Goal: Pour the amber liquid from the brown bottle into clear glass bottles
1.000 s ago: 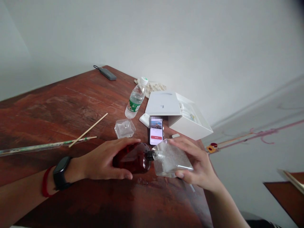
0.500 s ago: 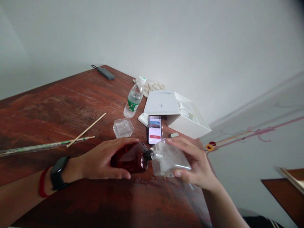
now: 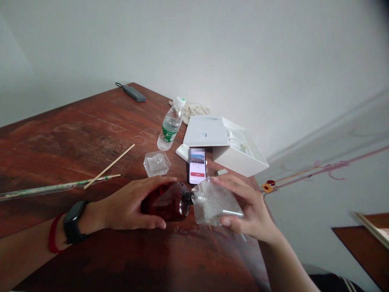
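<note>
My left hand (image 3: 133,205) is wrapped round a dark red bottle (image 3: 170,202), which lies tilted on its side with its black threaded neck pointing right. In my right hand (image 3: 246,205) is a clear angular bottle (image 3: 215,205), its short neck turned left. The two necks meet mouth to mouth, or nearly so; the exact contact is too small to make out. Fine droplets or bubbles show inside the clear bottle. Below the necks, small wet drops (image 3: 183,231) lie on the wooden table (image 3: 127,263).
Behind my hands are a clear plastic cap-like piece (image 3: 157,164), a lit phone (image 3: 197,168), a white case (image 3: 182,153), a water bottle (image 3: 170,125) and white boxes (image 3: 206,132). Wooden chopsticks (image 3: 109,166) and a wrapped pair (image 3: 60,187) lie left. A grey hub (image 3: 134,93) sits far back.
The view has shifted very slightly. Both hands keep their holds, and the two bottles stay neck to neck.
</note>
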Motion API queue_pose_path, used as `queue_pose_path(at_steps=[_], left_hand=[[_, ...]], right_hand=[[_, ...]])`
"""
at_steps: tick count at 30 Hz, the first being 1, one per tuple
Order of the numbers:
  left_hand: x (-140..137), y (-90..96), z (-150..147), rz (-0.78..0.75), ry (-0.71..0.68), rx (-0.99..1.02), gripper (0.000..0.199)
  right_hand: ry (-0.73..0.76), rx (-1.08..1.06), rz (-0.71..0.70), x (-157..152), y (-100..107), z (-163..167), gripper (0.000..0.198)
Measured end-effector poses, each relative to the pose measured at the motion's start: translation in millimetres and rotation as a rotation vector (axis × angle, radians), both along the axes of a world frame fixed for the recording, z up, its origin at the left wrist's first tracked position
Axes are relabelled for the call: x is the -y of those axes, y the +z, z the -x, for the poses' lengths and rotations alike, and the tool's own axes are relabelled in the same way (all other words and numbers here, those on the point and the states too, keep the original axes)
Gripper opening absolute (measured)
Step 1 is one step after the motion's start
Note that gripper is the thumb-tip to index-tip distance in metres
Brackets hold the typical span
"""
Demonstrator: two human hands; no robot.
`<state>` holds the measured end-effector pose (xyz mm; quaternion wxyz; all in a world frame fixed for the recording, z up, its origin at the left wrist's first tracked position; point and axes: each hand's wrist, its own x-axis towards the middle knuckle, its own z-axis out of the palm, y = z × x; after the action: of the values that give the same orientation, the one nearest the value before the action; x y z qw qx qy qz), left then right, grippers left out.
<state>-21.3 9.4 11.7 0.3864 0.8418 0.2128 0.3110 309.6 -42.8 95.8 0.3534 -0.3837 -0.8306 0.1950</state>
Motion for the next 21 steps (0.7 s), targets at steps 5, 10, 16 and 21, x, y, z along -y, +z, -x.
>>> queue_pose_path(at_steps=[5, 10, 16, 21], left_hand=[[1.1, 1.9, -0.5, 0.022, 0.006, 0.003, 0.09], [1.3, 1.7, -0.4, 0.022, 0.004, 0.018, 0.089], [1.1, 1.8, 0.2, 0.033, -0.002, -0.015, 0.09], [1.2, 1.7, 0.1, 0.032, -0.001, -0.008, 0.09]], right_hand=[[0.0, -0.004, 0.024, 0.2, -0.2, -1.7, 0.068], [-0.007, -0.013, 0.021, 0.3, -0.1, -1.3, 0.068], [0.0, -0.014, 0.037, 0.4, 0.7, -1.1, 0.069], [0.001, -0.005, 0.044, 0.7, 0.6, -1.3, 0.07]])
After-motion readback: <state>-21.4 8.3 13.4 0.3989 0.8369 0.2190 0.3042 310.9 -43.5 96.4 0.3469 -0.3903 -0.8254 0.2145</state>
